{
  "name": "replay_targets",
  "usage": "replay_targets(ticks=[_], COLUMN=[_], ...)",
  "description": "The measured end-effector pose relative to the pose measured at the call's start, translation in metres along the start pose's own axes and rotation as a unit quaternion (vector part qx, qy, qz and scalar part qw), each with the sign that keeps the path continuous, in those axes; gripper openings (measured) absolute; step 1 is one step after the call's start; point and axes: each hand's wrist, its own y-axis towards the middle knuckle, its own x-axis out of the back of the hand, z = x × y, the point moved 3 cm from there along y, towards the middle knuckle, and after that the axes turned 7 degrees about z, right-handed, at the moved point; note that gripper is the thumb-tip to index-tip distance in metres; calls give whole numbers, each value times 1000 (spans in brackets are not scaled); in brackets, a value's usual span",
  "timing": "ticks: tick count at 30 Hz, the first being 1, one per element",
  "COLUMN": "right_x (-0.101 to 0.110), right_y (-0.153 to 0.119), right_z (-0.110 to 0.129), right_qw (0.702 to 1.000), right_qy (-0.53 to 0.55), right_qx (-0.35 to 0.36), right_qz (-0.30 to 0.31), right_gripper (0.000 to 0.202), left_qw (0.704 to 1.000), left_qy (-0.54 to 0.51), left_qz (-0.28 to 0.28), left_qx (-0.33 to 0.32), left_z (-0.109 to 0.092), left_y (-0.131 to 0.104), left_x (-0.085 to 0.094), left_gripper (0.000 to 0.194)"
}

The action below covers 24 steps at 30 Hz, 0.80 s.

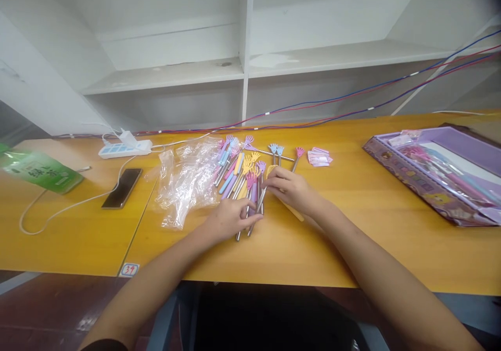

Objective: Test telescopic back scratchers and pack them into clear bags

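A pile of back scratchers (236, 176) with small hand-shaped heads, metal rods and coloured handles lies in front of me. My left hand (234, 216) is at the pile's near edge, thumb and forefinger closed around a back scratcher's metal rod (261, 200). At the upper end of that rod, the fingertips of my right hand (287, 186) are pinched together; the head there is hidden. Beneath my right hand lies a yellow piece (294, 213), mostly covered. Just beyond my hands are two blue-headed scratchers (276, 149) and a pink-headed one (299, 153).
Crumpled clear plastic bags (190, 179) lie left of the pile. Farther left are a phone (122, 188), a white power strip (125, 148) with cables, and a green packet (43, 171). Pink-and-white labels (319, 157) and a purple box (422, 184) holding bagged items are right.
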Motion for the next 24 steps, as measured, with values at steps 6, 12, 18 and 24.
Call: replay_targets(ticks=[6,12,18,24], right_x=[15,27,14,14], right_y=[0,-4,-11,-15], right_z=[13,2,-3,-5], right_qw=[985,965,885,878], right_qy=[100,-9,-102,-75], right_qx=[-72,-223,-318,-348], right_qz=[-121,136,323,320], right_gripper=[11,28,37,26], left_qw=[983,923,889,882], left_qy=[-182,-367,-405,-409], left_qz=[15,-111,-211,-227], left_qx=[17,2,-39,-56], left_z=[5,8,6,6], left_y=[2,3,-3,-4], left_x=[-5,14,26,25], left_gripper=[38,48,42,54])
